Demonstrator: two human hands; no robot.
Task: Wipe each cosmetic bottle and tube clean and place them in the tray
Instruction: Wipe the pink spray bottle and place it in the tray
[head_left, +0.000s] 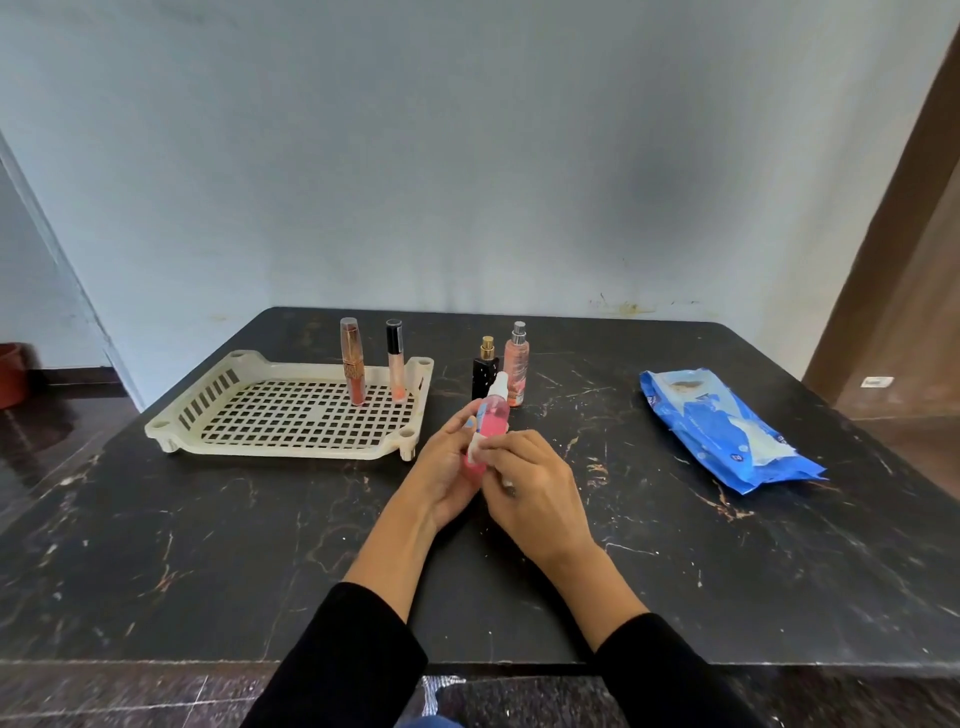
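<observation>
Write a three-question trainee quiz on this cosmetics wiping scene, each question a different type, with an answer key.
1. Multiple choice: which item is being wiped now? A) black bottle B) pink spray bottle C) lip gloss tube
2. True or false: two tubes stand upright in the tray.
3. Fill in: the blue wipes pack lies on the person's ___ side of the table.

Key
1. B. The left hand holds it while the right hand presses a white wipe to it.
2. True: the rose-gold tube and the lip gloss tube.
3. Right.
</observation>
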